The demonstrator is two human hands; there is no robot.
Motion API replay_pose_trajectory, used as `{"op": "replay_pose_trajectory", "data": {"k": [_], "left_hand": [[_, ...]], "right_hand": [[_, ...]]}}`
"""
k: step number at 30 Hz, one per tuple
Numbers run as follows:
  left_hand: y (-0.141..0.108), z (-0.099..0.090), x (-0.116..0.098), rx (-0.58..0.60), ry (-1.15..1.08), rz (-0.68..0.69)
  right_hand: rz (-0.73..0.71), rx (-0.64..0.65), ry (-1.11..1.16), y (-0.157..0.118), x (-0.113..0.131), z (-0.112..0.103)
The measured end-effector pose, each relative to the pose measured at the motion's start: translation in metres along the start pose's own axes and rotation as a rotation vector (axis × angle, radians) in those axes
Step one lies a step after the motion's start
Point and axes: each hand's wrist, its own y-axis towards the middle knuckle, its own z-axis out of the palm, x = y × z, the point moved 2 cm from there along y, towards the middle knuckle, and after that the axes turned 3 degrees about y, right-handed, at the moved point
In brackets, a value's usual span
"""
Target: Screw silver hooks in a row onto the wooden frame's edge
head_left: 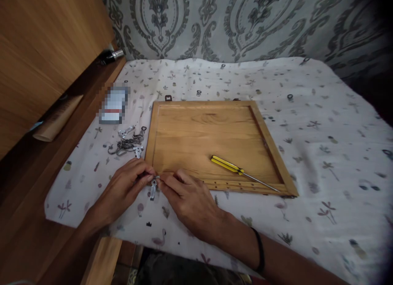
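A small silver metal hinge (152,190) is at the near left corner of a framed wooden panel (184,140). My left hand (125,182) comes at it from the left, thumb and fingers pinched on its upper end. From the other side, my right hand (192,199) also pinches at the hinge, its fingertips partly hiding the panel's corner. Across the panel's near right part lies a yellow-handled screwdriver (227,165), its shaft reaching over the near rail. Small dark holes dot that rail.
Left of the panel lie two more silver hinges (126,132) (138,151) and a tangled heap of small metal pieces (124,145). Behind them is a pixelated rectangular object (113,106). A wooden shelf (46,158) runs along the left; a patterned cloth (307,154) covers the surface.
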Motion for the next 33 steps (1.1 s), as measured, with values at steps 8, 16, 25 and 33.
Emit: {"op": "replay_pose_trajectory", "data": {"k": [8, 16, 25, 33], "left_hand": [[-0.0010, 0.0010, 0.0004, 0.016, 0.040, 0.030], [-0.0017, 0.0017, 0.0029, 0.040, 0.076, 0.070], [-0.0008, 0.0025, 0.0001, -0.001, 0.149, 0.182], [-0.0018, 0.0015, 0.0010, 0.005, 0.165, 0.194]], "right_hand": [[0.001, -0.039, 0.004, -0.0004, -0.0007, 0.0024], [0.006, -0.010, 0.009, -0.0010, -0.0001, 0.0035], [-0.006, -0.023, -0.003, -0.0001, -0.0006, 0.0027], [-0.011, -0.052, 0.005, -0.0005, 0.0004, 0.0010]]}}
